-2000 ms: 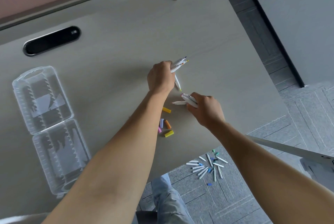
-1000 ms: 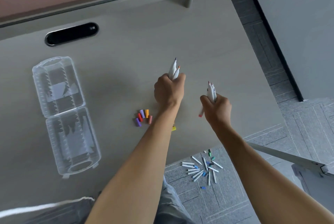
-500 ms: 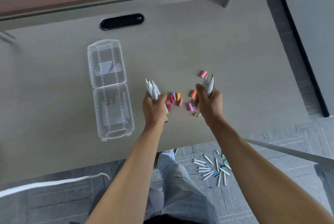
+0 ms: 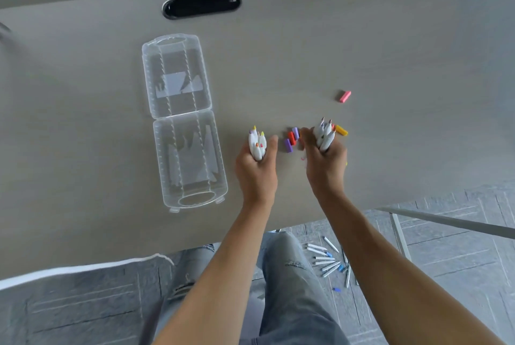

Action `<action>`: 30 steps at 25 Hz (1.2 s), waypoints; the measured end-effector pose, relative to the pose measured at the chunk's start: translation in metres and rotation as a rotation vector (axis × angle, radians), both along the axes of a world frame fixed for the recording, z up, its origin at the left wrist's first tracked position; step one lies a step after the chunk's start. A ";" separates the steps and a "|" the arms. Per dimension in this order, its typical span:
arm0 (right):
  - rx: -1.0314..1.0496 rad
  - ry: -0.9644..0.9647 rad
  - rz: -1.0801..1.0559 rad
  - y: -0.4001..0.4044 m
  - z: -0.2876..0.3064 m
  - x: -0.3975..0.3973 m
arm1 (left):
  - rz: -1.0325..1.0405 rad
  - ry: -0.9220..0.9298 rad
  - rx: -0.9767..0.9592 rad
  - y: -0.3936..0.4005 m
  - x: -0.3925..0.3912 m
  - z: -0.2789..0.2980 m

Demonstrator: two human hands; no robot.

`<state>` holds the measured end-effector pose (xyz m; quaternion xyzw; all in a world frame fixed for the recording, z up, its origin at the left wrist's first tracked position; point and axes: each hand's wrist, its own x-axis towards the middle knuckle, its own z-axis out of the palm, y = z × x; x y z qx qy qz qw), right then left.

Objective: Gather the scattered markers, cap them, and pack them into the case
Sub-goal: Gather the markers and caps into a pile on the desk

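**Two fistfuls of uncapped markers, caps between**

At frame centre, the left hand [image 4: 257,174] clasps one bundle of markers [image 4: 257,144], the right hand [image 4: 326,162] another [image 4: 323,134] — light, stiff, slippery barrels (best held mid-barrel). Loose caps [image 4: 291,138] dot the surface [image 4: 278,66]; the open case [image 4: 182,121] lies left.

A broad, pale grey-beige laminate desk [image 4: 306,46] fills most of the view. A black oval cable slot [image 4: 202,5] sits at twelve o'clock. Grey patterned carpet tiles [image 4: 459,269] cover the floor from four to eight o'clock.
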<state>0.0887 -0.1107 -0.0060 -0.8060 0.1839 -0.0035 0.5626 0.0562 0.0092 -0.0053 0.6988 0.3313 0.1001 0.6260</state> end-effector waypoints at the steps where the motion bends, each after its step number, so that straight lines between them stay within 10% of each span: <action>1: -0.026 -0.038 -0.015 -0.001 -0.008 -0.001 | -0.020 -0.071 0.011 0.001 0.000 -0.004; 21: 0.050 -0.574 -0.084 0.003 -0.073 -0.032 | -0.126 -0.531 0.143 0.001 -0.034 -0.065; 30: 0.097 -0.522 0.026 0.006 -0.064 -0.089 | -0.265 -0.627 0.115 -0.002 -0.068 -0.067</action>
